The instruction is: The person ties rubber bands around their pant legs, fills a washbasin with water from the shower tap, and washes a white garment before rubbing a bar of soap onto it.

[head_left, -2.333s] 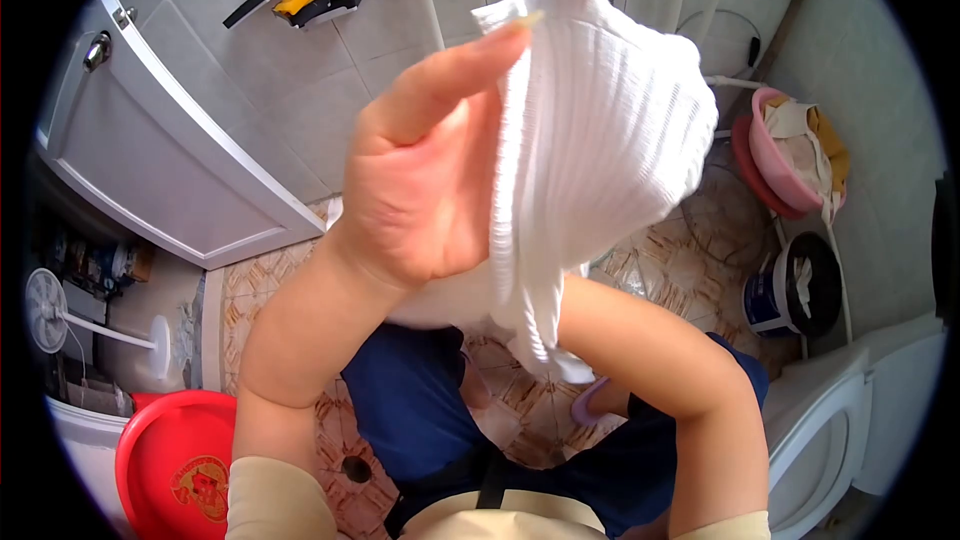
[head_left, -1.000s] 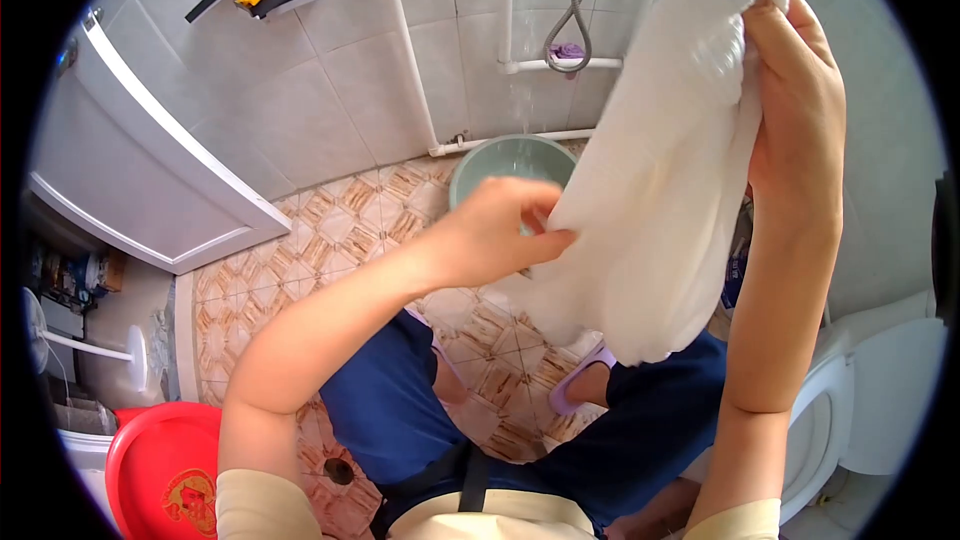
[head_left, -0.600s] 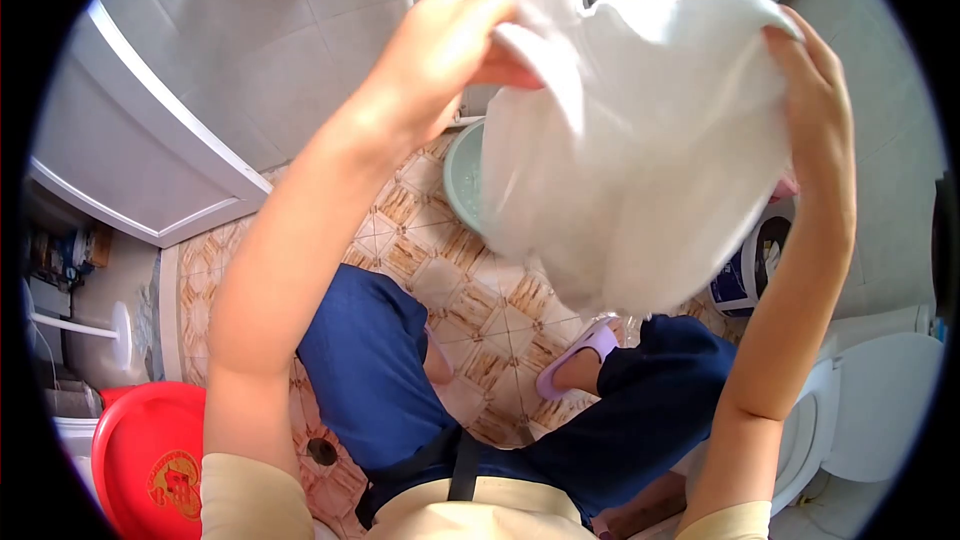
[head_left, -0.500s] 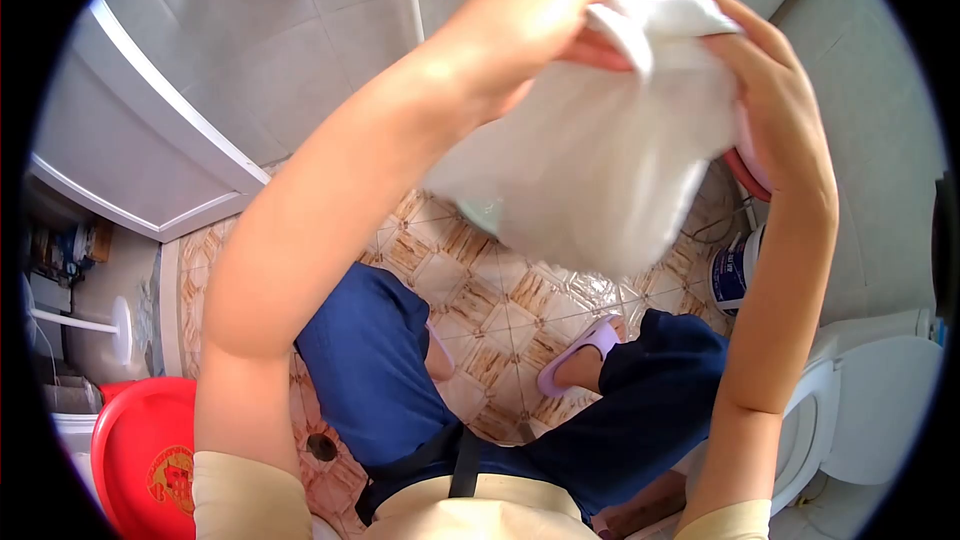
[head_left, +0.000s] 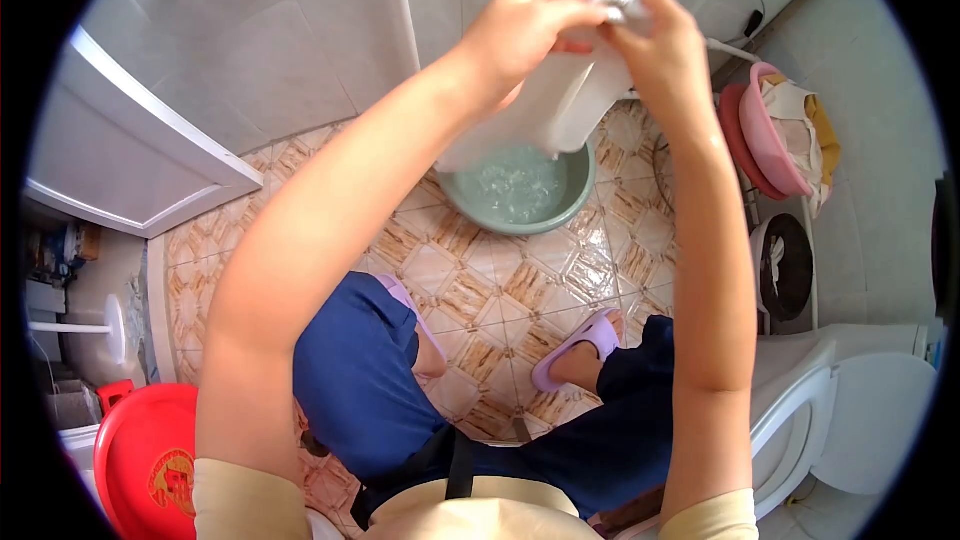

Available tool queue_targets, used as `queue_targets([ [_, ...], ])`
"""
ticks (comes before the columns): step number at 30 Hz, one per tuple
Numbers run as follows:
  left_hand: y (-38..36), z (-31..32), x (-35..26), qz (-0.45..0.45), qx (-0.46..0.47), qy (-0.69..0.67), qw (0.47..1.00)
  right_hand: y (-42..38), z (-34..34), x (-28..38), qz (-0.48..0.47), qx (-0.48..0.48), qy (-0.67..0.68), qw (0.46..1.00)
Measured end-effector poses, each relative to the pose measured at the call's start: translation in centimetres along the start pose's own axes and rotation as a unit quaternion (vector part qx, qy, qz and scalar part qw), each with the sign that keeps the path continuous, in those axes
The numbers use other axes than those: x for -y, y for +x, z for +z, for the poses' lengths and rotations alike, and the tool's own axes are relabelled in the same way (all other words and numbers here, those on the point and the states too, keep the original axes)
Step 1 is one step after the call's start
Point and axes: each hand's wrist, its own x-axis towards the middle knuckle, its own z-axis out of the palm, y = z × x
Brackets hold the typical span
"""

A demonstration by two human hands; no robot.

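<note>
A white cloth [head_left: 550, 105] hangs from my raised hands, its upper edge bunched between them and its lower part dangling. My left hand [head_left: 525, 25] pinches the bunched edge from the left, thumb on the near side. Close beside it, my right hand [head_left: 660, 45] has its fingers closed on the same gathered edge. Below the cloth stands a green basin [head_left: 575, 212] on the tiled floor, with rippling water in it. The cloth's lower end overlaps the far side of the basin in this view.
Pink basins [head_left: 765, 135] with clothes stand on the right, above a bucket [head_left: 785, 265]. A toilet [head_left: 870, 420] is at lower right. A red basin [head_left: 140, 450] sits at lower left, near a white door [head_left: 140, 140]. My feet in lilac slippers [head_left: 575, 350] are on the floor tiles.
My hands have come closer together, bunching the cloth, which was spread wide before. The cloth has narrowed and moved up and left, uncovering more of the green basin and its water.
</note>
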Motion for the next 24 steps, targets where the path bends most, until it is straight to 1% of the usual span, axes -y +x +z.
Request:
queue_targets([
  [2, -2.0, -1.2, 2.2, -0.091, -0.081, 0.072, 0.99, -1.0, 2.4, -3.2, 0.042, 0.022, -0.068, 0.997],
  [3, -3.1, -2.2, 3.3, -0.131, -0.119, 0.112, 0.978, -1.8, 3.8, -4.9, 0.104, 0.047, -0.053, 0.992],
  [4, -4.4, -2.9, 3.8, -0.179, -0.136, 0.113, 0.968, -2.8, 5.5, -6.9, 0.166, 0.073, -0.037, 0.983],
  [5, -5.6, -3.7, 4.2, -0.226, -0.153, 0.114, 0.955, -4.5, 7.6, -9.9, 0.179, 0.081, -0.028, 0.98],
  [6, -6.3, -4.5, 4.3, -0.231, -0.154, 0.113, 0.954, -6.5, 9.7, -12.9, 0.191, 0.086, -0.019, 0.978],
  [8, -7.0, -6.2, 3.7, -0.271, -0.135, 0.132, 0.944, -10.5, 12.8, -16.7, 0.208, 0.222, -0.055, 0.951],
  [9, -7.0, -7.0, 3.3, -0.276, -0.139, 0.13, 0.942, -12.6, 14.1, -18.1, 0.215, 0.296, -0.095, 0.926],
  [10, -6.8, -7.9, 2.9, -0.233, -0.154, 0.154, 0.948, -14.4, 15.5, -19.7, 0.218, 0.364, -0.134, 0.896],
  [11, -6.7, -8.7, 2.8, -0.19, -0.168, 0.179, 0.951, -16.7, 17.3, -22.2, 0.228, 0.382, -0.149, 0.883],
  [12, -6.8, -9.5, 2.9, -0.191, -0.168, 0.181, 0.95, -18.3, 18.7, -23.8, 0.239, 0.4, -0.164, 0.869],
  [13, -7.0, -10.1, 2.9, -0.212, -0.183, 0.184, 0.942, -18.8, 19.5, -23.6, 0.241, 0.4, -0.161, 0.87],
  [15, -6.9, -10.9, 3.4, -0.25, -0.2, 0.195, 0.927, -19.6, 21.4, -22.8, 0.348, 0.378, -0.186, 0.838],
  [16, -6.8, -11.1, 3.7, -0.252, -0.199, 0.198, 0.926, -19.7, 22.2, -22.8, 0.35, 0.377, -0.182, 0.838],
  [18, -6.8, -11.4, 4.3, -0.269, -0.17, 0.196, 0.927, -20.5, 23.8, -23.5, 0.347, 0.464, -0.234, 0.78],
  [19, -6.9, -11.4, 4.6, -0.283, -0.165, 0.181, 0.927, -21.2, 24.8, -23.8, 0.339, 0.485, -0.261, 0.763],
  [20, -6.9, -11.4, 4.8, -0.286, -0.163, 0.184, 0.926, -21.7, 25.6, -24.3, 0.341, 0.485, -0.257, 0.763],
  [22, -6.9, -11.6, 5.0, -0.288, -0.126, 0.189, 0.93, -22.5, 26.8, -25.0, 0.338, 0.515, -0.275, 0.739],
  [24, -6.9, -11.8, 5.2, -0.306, -0.13, 0.18, 0.926, -23.3, 27.5, -25.4, 0.326, 0.519, -0.289, 0.736],
])
